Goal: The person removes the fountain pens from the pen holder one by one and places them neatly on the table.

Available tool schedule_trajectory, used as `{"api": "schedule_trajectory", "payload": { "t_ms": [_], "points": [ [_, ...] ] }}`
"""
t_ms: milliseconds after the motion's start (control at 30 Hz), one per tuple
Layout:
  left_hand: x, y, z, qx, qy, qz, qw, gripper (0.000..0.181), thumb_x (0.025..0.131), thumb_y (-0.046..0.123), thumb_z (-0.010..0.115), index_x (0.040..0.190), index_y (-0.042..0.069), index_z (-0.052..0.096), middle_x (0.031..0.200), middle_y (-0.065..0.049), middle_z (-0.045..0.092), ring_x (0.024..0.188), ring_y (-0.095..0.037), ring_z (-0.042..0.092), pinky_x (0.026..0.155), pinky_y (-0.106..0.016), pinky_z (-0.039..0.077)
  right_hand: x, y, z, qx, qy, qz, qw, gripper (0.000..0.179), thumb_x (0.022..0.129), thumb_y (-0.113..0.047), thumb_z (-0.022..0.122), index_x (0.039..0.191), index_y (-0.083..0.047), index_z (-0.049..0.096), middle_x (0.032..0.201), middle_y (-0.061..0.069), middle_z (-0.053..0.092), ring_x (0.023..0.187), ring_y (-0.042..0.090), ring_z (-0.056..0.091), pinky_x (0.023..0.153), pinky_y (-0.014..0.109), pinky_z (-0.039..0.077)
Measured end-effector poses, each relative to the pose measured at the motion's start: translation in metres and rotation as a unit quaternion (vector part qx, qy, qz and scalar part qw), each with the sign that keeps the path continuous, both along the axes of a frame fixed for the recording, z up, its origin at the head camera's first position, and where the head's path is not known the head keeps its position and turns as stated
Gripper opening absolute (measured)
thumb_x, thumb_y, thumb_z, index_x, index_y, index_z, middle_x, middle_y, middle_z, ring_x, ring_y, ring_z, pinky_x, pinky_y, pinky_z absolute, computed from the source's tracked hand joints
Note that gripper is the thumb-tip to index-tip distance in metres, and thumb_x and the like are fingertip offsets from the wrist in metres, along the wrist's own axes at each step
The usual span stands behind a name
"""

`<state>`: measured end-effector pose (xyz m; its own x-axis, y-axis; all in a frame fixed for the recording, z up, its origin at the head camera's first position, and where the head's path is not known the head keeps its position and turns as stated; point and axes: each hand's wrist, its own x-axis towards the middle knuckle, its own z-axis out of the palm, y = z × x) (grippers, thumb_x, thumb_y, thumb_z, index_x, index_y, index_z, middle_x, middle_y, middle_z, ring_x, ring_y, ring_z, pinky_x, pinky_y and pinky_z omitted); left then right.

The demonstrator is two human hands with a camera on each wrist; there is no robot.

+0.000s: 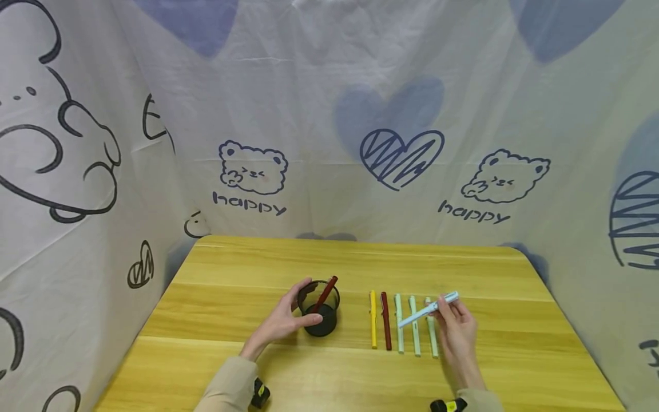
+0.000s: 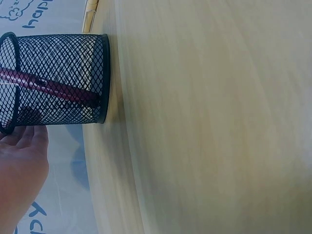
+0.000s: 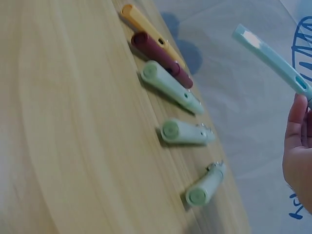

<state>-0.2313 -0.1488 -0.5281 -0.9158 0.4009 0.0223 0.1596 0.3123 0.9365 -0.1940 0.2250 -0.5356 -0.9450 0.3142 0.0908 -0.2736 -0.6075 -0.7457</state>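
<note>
My left hand (image 1: 282, 321) holds a black mesh pen holder (image 1: 321, 326), thumb on the near side and fingers round the far side. A dark red pen (image 1: 326, 293) leans inside it, its upper end sticking out past the rim. Between the thumb and fingers of my right hand (image 1: 459, 336) is a light blue pen (image 1: 418, 316), raised above the table and slanting down to the left. Below it lie three pale green pens (image 3: 171, 87), standing out singly in the right wrist view. A yellow pen (image 1: 373, 321) and another dark red pen (image 1: 386, 323) lie to their left.
The pens lie side by side in a row on the wooden table (image 1: 247, 263), right of the holder. A printed cloth (image 1: 319, 114) hangs behind the table and along both sides. Dark wrist cameras (image 1: 260, 393) sit on both wrists.
</note>
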Motion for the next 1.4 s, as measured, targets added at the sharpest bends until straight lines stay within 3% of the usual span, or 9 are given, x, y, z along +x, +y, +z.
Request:
{"api": "schedule_trajectory", "payload": {
  "t_ms": [267, 600, 800, 1033, 1233, 1400],
  "points": [
    [0.000, 0.000, 0.001, -0.001, -0.004, 0.002, 1.0000, 0.088, 0.089, 0.029, 0.078, 0.160, 0.022, 0.027, 0.164, -0.009, 0.034, 0.151, -0.043, 0.030, 0.120, -0.067, 0.026, 0.002, 0.017, 0.001, 0.043, -0.013, -0.003, 0.9990, 0.018, 0.098, 0.008, 0.054, 0.098, -0.002, 0.069, 0.088, 0.006, 0.077, 0.079, 0.014, 0.076, 0.069, 0.019, 0.061],
    [0.000, 0.000, 0.000, -0.002, 0.000, 0.001, 1.0000, 0.090, 0.088, 0.029, 0.079, 0.160, 0.017, 0.027, 0.164, -0.009, 0.034, 0.151, -0.042, 0.030, 0.120, -0.067, 0.026, 0.006, 0.039, 0.001, 0.077, 0.048, 0.085, 0.9922, 0.036, 0.100, 0.013, 0.045, 0.121, -0.006, 0.068, 0.100, 0.007, 0.078, 0.092, 0.014, 0.076, 0.081, 0.021, 0.060],
    [0.000, 0.000, 0.001, -0.003, -0.001, 0.004, 1.0000, 0.089, 0.088, 0.030, 0.079, 0.160, 0.019, 0.027, 0.164, -0.009, 0.034, 0.151, -0.043, 0.030, 0.120, -0.066, 0.027, 0.005, 0.050, 0.003, 0.115, 0.059, 0.093, 0.9873, 0.041, 0.099, 0.015, 0.045, 0.121, -0.010, 0.068, 0.102, 0.005, 0.078, 0.094, 0.013, 0.076, 0.080, 0.021, 0.060],
    [0.001, 0.000, 0.002, 0.001, 0.001, 0.003, 1.0000, 0.092, 0.088, 0.029, 0.079, 0.161, 0.011, 0.025, 0.164, -0.011, 0.034, 0.150, -0.043, 0.032, 0.119, -0.066, 0.027, 0.003, 0.057, 0.006, 0.166, 0.004, 0.057, 0.9844, 0.037, 0.098, 0.011, 0.053, 0.117, -0.016, 0.069, 0.096, 0.000, 0.078, 0.090, 0.009, 0.076, 0.075, 0.018, 0.060],
    [0.001, 0.000, 0.001, 0.002, 0.001, 0.003, 1.0000, 0.090, 0.088, 0.029, 0.079, 0.160, 0.016, 0.027, 0.164, -0.011, 0.034, 0.150, -0.043, 0.031, 0.120, -0.066, 0.027, 0.002, 0.058, 0.009, 0.215, -0.059, 0.021, 0.9746, 0.036, 0.095, 0.006, 0.063, 0.114, -0.023, 0.069, 0.088, -0.008, 0.076, 0.080, 0.003, 0.072, 0.071, 0.016, 0.058],
    [0.001, 0.000, 0.002, 0.003, 0.002, 0.002, 1.0000, 0.089, 0.088, 0.029, 0.079, 0.160, 0.019, 0.027, 0.164, -0.010, 0.034, 0.151, -0.042, 0.031, 0.120, -0.066, 0.027, 0.000, 0.059, 0.008, 0.249, -0.096, 0.001, 0.9636, 0.037, 0.093, 0.001, 0.068, 0.127, -0.013, 0.065, 0.086, -0.012, 0.075, 0.076, 0.000, 0.069, 0.072, 0.016, 0.058]
  ]
}}
